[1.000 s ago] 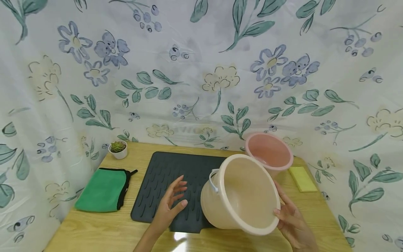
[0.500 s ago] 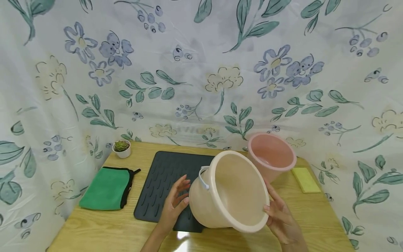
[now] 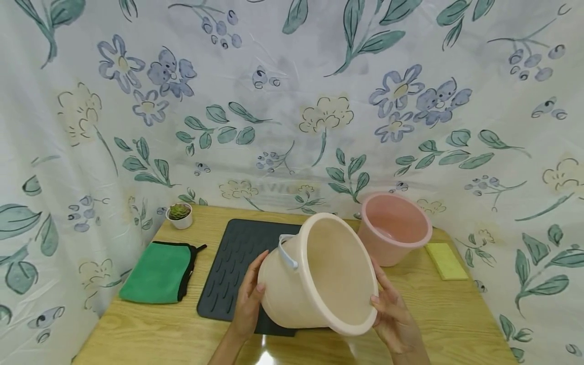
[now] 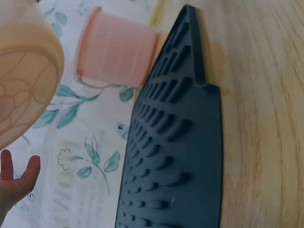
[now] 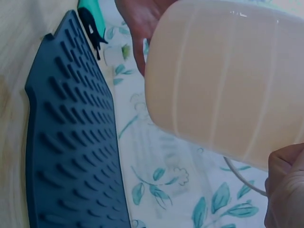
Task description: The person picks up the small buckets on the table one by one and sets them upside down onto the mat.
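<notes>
A cream bucket (image 3: 283, 289) is tilted on its side above the dark drying mat, its mouth turned right and toward the camera. Its pale blue handle (image 3: 288, 256) lies along the upper left of the rim. My right hand (image 3: 396, 319) grips the rim at the right, thumb on the edge; the right wrist view shows that hand (image 5: 287, 185) low at the bucket's side. Against the base end rests my left hand (image 3: 248, 299), its fingers spread fairly straight. In the left wrist view, fingertips of this hand (image 4: 16, 183) reach the bucket's patterned underside (image 4: 26, 90).
The dark drying mat (image 3: 223, 281) lies beneath on the wooden table (image 3: 150, 334). A pink bucket (image 3: 388, 253) stands behind right, beside a yellow cloth (image 3: 447, 261). A green cloth (image 3: 157, 274) and a small potted succulent (image 3: 180, 215) are at left. A floral curtain (image 3: 283, 121) hangs behind.
The cream bucket has moved left with my right hand on its rim. My left hand has met its base end, closing the gap between them. The camera view has shifted slightly.
</notes>
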A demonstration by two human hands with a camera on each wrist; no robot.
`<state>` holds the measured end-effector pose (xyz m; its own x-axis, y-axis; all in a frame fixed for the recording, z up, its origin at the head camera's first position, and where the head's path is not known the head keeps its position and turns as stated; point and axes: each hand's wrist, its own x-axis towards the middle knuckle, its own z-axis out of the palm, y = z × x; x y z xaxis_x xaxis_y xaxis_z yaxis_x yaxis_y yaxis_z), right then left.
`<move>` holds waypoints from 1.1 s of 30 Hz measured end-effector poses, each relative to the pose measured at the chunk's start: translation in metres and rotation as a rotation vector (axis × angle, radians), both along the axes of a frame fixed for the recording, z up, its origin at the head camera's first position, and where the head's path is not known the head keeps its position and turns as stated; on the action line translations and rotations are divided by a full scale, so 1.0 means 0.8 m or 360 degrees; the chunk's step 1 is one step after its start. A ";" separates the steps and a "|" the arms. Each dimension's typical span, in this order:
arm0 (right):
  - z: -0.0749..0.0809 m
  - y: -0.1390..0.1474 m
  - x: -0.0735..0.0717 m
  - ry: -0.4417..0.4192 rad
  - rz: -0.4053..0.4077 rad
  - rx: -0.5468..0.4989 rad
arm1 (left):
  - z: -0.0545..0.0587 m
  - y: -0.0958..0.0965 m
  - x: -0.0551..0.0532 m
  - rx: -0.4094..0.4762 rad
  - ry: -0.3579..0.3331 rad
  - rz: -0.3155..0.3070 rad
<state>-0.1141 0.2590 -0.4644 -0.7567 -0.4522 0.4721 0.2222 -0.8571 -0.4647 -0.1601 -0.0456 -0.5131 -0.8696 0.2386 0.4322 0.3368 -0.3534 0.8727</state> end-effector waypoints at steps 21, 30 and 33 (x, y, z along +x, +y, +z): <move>-0.027 -0.047 -0.003 -0.0067 0.0024 -0.0157 | 0.022 0.016 0.004 0.0582 0.0200 -0.0294; -0.035 -0.067 0.000 -0.0123 0.0091 -0.0272 | 0.028 0.006 0.008 0.0635 0.0228 -0.0295; -0.036 -0.071 0.000 -0.0138 0.0122 -0.0318 | 0.029 0.001 0.009 0.0572 0.0246 -0.0252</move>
<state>-0.1139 0.2021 -0.4933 -0.7654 -0.4140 0.4928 0.3220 -0.9092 -0.2638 -0.1526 -0.0447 -0.4901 -0.7529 0.1742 0.6346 0.3711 -0.6840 0.6280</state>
